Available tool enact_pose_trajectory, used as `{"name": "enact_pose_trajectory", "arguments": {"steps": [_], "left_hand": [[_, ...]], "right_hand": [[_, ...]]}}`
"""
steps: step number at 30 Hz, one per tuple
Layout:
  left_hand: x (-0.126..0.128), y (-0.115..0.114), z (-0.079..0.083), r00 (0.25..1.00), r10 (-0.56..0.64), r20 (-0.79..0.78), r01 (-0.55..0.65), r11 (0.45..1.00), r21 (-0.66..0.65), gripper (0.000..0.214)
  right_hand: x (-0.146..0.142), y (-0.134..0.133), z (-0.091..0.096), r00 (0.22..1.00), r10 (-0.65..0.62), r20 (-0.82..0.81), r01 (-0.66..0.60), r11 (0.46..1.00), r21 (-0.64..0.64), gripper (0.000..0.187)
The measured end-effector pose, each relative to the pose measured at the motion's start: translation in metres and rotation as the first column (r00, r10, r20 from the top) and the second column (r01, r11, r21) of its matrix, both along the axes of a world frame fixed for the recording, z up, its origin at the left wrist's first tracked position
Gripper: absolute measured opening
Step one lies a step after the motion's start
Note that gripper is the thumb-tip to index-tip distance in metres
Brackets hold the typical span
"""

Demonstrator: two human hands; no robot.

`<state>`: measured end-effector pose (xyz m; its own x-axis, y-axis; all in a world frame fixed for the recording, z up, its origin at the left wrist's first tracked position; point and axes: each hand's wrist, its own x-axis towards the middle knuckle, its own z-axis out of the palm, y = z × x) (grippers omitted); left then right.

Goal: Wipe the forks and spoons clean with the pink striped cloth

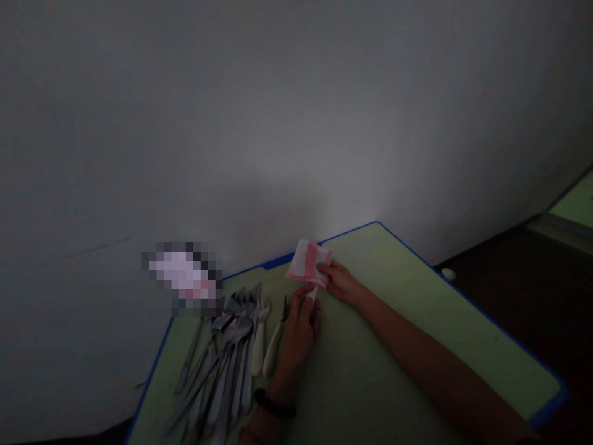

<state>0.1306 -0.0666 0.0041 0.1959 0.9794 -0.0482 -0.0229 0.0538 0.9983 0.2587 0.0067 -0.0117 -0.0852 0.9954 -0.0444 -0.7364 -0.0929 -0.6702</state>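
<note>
A folded white cloth with pink stripes (304, 261) is pinched in my right hand (340, 281), above the table. My left hand (302, 324), with a dark band on its wrist, is closed on the white handle (313, 293) of a utensil. The other end of that utensil is hidden by the cloth, so its kind does not show. Just left of my left hand lie a white-handled fork (262, 337) and another white-handled utensil (274, 349), partly covered by the hand. Beyond them is a pile of metal spoons and other cutlery (222, 364).
The pale green table (417, 296) has a blue edge and stands against a grey wall (296, 123). A pixelated white and pink patch (183, 272) covers its far left corner. On the dark floor at right is a small white object (448, 274).
</note>
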Motion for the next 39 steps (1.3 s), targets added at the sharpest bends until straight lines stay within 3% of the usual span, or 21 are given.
{"name": "enact_pose_trajectory", "arguments": {"steps": [4, 7, 13, 17, 20, 23, 35, 39], "left_hand": [[0.000, 0.000, -0.005, 0.998, 0.045, -0.032, -0.046, 0.998, -0.029, 0.024], [0.000, -0.001, -0.001, 0.993, 0.048, -0.109, -0.049, 0.999, -0.008, 0.025], [-0.001, -0.005, 0.012, 0.935, -0.096, -0.341, 0.135, 0.987, 0.093, 0.026], [-0.001, -0.006, 0.010, 0.901, -0.091, -0.424, 0.147, 0.984, 0.100, 0.033], [-0.001, -0.005, 0.004, 0.892, -0.047, -0.449, 0.124, 0.982, 0.144, 0.031], [0.000, -0.004, -0.001, 0.884, -0.038, -0.466, 0.134, 0.975, 0.175, 0.031], [0.000, -0.005, 0.006, 0.906, -0.127, -0.404, 0.185, 0.977, 0.107, 0.033], [-0.002, -0.005, 0.007, 0.916, -0.154, -0.370, 0.199, 0.976, 0.085, 0.040]], "right_hand": [[0.000, -0.001, -0.001, 0.994, 0.057, 0.091, -0.058, 0.998, 0.006, 0.027], [-0.003, -0.001, -0.001, 0.995, 0.017, 0.101, -0.020, 0.999, 0.029, 0.028], [-0.005, -0.002, -0.003, 0.982, -0.071, 0.176, 0.073, 0.997, -0.004, 0.042], [-0.003, -0.003, -0.002, 0.984, 0.011, 0.177, -0.014, 1.000, 0.015, 0.034], [0.001, -0.003, 0.001, 0.980, 0.114, 0.160, -0.120, 0.992, 0.028, 0.023], [0.004, -0.004, 0.005, 0.982, 0.128, 0.137, -0.128, 0.992, -0.003, 0.023], [0.000, -0.003, 0.005, 1.000, 0.028, 0.007, -0.028, 0.998, -0.055, 0.030], [0.002, -0.001, 0.007, 0.994, -0.026, -0.103, 0.017, 0.995, -0.097, 0.029]]}}
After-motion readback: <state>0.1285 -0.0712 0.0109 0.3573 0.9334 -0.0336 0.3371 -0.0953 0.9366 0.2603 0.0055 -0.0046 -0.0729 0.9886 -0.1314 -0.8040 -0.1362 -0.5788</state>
